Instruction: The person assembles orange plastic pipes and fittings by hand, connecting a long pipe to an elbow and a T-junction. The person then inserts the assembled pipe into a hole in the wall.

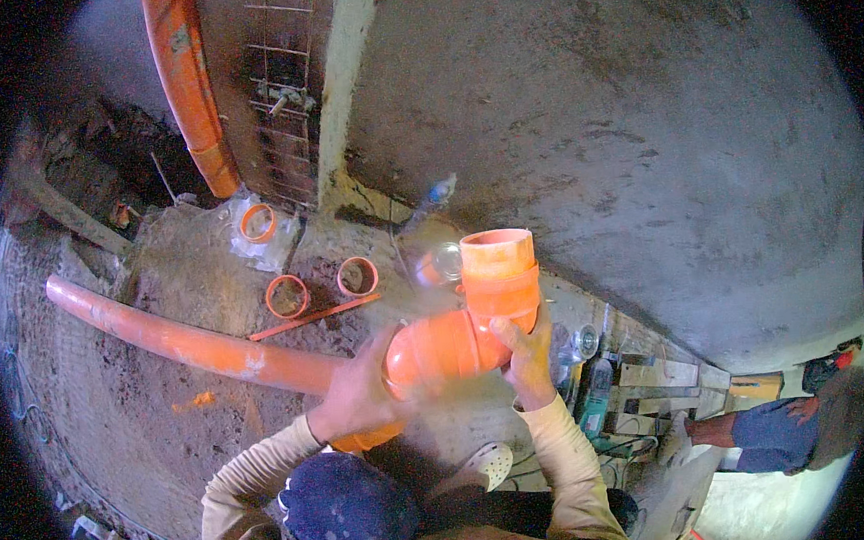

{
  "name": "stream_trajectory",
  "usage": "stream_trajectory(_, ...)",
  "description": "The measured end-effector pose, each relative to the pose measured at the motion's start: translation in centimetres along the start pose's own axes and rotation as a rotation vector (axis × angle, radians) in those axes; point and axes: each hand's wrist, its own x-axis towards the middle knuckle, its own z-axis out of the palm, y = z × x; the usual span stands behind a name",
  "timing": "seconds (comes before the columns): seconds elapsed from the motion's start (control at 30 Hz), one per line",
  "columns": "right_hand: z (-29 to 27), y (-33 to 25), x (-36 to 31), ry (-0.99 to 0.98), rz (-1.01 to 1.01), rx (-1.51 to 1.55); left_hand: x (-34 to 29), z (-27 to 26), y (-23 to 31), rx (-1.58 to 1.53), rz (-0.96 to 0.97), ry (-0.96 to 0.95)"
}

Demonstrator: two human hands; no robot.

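Observation:
Both my hands grip an orange plastic pipe elbow [435,351] held up in front of me, its open socket [498,253] pointing up. My left hand [355,392], slightly blurred, is closed round the elbow's left end. On the right side, my right hand [530,357] wraps the fitting below the socket, thumb across its front. A long orange pipe [197,340] on the ground runs in behind my left hand; whether it joins the elbow is hidden. More orange plastic [371,436] shows under that hand. Between my forearms is a rounded dark blue cloth shape [350,506].
Three cut orange pipe rings [288,297] and a thin orange strip [315,317] lie ahead on rough dirt. Another orange pipe [192,88] stands beyond. A grey wall [618,140] closes off the right. Bottles, a green power tool [596,398] and a person [776,434] are further right.

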Motion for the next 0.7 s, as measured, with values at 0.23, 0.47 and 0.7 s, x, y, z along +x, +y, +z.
stream_trajectory(0.23,-0.2,1.1,-0.4,0.027,0.102,0.134,0.3,0.0,-1.0,0.017,0.029,-0.042)
stream_trajectory(0.47,-0.5,3.6,-1.2,0.069,0.089,0.080,0.3,-1.7,-2.0,0.046,0.059,-0.150)
stream_trajectory(0.7,-0.5,3.9,-1.3,-0.061,0.058,-0.012,-0.3,-0.7,-4.7,-0.162,0.068,-0.196)
